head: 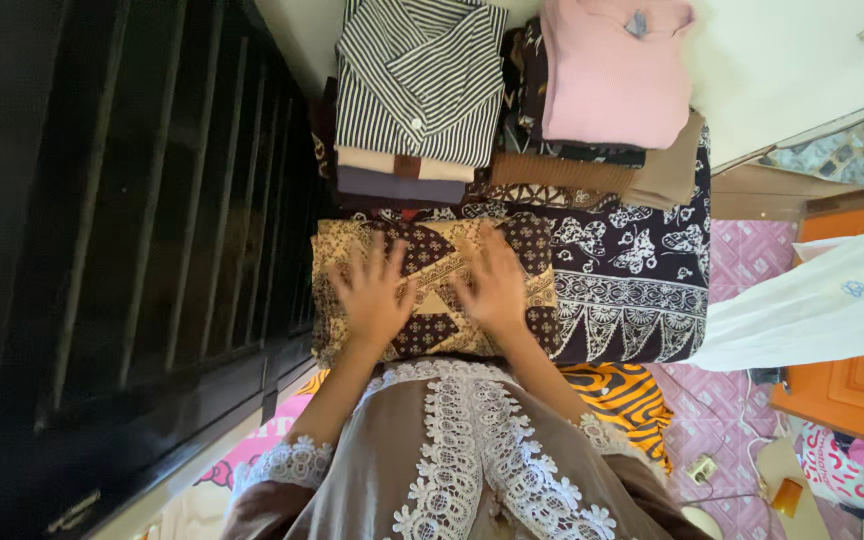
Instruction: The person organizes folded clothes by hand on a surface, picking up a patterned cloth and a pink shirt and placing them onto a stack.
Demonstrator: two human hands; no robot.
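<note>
Lace-trimmed brown sleeves (452,470) lead to both hands — left hand (372,295) and right hand (497,290), fingers spread, pressed flat on a folded brown batik cloth (432,250). It looks folded already; behind it stand finished stacks — striped shirt (417,80), pink top (612,75).
</note>
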